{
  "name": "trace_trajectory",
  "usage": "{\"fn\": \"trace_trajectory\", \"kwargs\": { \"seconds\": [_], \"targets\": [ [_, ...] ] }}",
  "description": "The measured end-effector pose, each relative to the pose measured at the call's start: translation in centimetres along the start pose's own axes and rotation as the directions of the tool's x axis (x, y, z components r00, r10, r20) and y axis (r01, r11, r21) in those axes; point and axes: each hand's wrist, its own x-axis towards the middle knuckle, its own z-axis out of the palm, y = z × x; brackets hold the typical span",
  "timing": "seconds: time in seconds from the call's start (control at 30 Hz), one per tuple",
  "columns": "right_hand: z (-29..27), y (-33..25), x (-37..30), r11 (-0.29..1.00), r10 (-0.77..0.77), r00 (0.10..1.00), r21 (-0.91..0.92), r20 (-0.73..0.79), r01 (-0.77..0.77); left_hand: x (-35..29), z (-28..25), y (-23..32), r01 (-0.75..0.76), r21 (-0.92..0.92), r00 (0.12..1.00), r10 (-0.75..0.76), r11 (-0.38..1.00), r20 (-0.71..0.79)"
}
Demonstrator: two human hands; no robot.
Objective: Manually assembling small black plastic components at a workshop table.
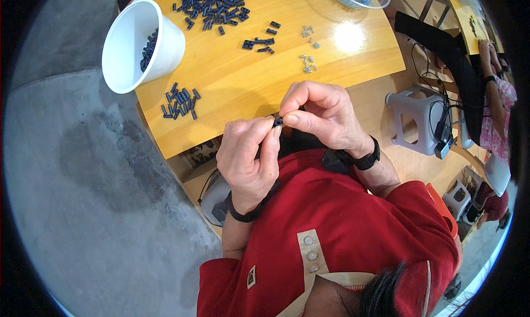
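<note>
So the thing I'm fiddling with is a small black part, up in my fingertips right by the table's near edge. My left hand grasps it between thumb and fingertips. My right hand comes in from the other side, thumb and index finger bent right up against it. Can't tell if those two grip the part itself or something tiny, because the fingertips cover it.

I'd call this step close two-handed fitting or adjusting, and I reckon the next move calls for a steady left pinch plus a small, careful push or turn from the right.

Further out on the yellow table there's a little pile of black pieces to the left, a few loose black parts ahead, and some shiny metal bits to the right of those. Beyond that: a big black heap, a white tub and a clear bowl.
</note>
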Motion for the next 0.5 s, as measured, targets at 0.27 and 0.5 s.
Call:
{"fn": "trace_trajectory", "kwargs": {
  "seconds": [0.27,0.5],
  "targets": [
    [-1.8,0.9,0.9,0.912,0.189,0.951,0.315,0.244,-0.262,0.7,0.4,-0.3,-0.199,-0.056,0.979,0.201,0.978,0.041],
    [-0.8,1.7,1.7,0.892,0.257,0.937,0.315,0.238,-0.325,-0.7,0.1,-1.9,-0.039,-0.076,0.999,0.039,0.996,-0.001]
  ]
}}
